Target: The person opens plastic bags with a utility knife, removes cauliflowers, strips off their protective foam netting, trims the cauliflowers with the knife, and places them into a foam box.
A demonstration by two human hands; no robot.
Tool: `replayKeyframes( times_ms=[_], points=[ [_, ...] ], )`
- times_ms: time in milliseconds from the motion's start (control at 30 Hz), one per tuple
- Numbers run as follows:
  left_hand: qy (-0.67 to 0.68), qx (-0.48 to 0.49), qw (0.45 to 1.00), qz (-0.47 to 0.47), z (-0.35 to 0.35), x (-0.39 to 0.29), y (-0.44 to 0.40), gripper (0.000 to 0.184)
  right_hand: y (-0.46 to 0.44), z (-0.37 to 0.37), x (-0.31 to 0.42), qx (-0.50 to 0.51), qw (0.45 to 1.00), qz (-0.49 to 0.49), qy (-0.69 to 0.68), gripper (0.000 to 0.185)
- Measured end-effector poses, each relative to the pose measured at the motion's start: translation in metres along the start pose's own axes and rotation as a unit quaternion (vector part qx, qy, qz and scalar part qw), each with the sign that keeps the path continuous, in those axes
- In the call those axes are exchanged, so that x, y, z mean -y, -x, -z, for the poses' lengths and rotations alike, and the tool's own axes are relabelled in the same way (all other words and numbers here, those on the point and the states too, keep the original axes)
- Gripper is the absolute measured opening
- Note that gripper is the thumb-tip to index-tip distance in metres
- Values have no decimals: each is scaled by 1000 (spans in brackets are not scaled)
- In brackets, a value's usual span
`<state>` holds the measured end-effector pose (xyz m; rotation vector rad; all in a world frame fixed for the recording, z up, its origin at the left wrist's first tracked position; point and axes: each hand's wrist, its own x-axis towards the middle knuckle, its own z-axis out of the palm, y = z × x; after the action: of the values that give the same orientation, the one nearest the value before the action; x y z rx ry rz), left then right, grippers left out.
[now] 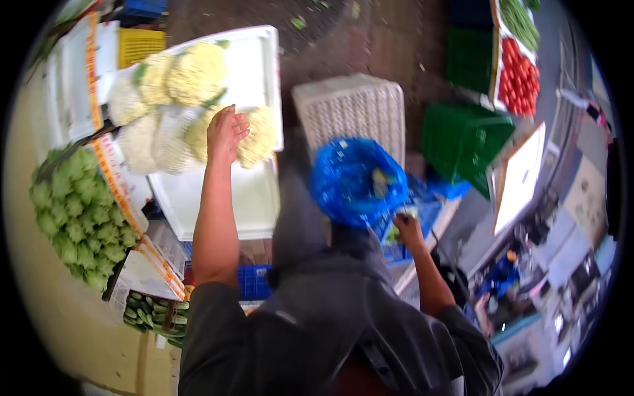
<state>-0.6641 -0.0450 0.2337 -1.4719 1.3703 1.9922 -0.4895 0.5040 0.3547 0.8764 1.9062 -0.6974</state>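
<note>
My left hand [226,135] is over a white tray [214,208], with its fingers partly stretched out and nothing visible in them. Right beside it is a pale cauliflower [256,136]; whether they touch is hard to tell. Several more cauliflowers [196,74] lie in the tray, some in white net sleeves. In front of my legs is a blue plastic bag [337,191] with its mouth open and a small pale piece inside. Just right of the bag, my right hand [409,231] is closed above a blue crate [426,214]; what its fingers hold is too small to make out.
A pale woven basket [356,109] stands beyond the bag. Green crates [459,142] and a box of red tomatoes [518,76] are at right. Leafy green lettuce [79,218] and cucumbers [155,311] sit at left. A yellow crate [140,46] is at upper left.
</note>
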Motion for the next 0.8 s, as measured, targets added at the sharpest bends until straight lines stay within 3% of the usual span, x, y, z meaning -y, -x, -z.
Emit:
replayKeyframes(
  times_ms=[100, 233, 300, 400, 500, 567, 633, 700, 767, 800],
  points=[
    [-74, 181, 980, 37, -70, 70, 48, 39, -5, -7, 21, -9, 997, -10, -75, 46],
    [-137, 365, 914, 116, -158, 189, 98, 31, -48, -32, 20, 49, 982, 79, -167, 44],
    [-222, 356, 899, 124, -187, 256, 99, 31, -72, -42, 11, 81, 981, 96, -150, 47],
    [-292, 315, 892, 145, -214, 336, 91, 38, -111, -43, -32, -56, 979, 146, 133, 57],
    [-360, 302, 879, 85, -235, 389, 94, 49, -118, -21, -55, -202, 973, 86, 68, 65],
    [-376, 278, 883, 36, -257, 415, 96, 56, -129, -12, -71, -255, 954, 144, 68, 65],
    [-327, 236, 911, 88, -285, 420, 104, 75, -138, 3, -82, -312, 926, 202, 69, 65],
    [-275, 191, 932, 139, -309, 418, 114, 95, -144, 13, -80, -225, 963, 146, 27, 66],
    [-357, 181, 910, 110, -323, 424, 119, 108, -151, 15, -75, -140, 985, 101, -23, 67],
    [-397, 173, 896, 95, -328, 430, 120, 115, -158, 11, -76, -148, 985, 82, -14, 65]
  ],
)
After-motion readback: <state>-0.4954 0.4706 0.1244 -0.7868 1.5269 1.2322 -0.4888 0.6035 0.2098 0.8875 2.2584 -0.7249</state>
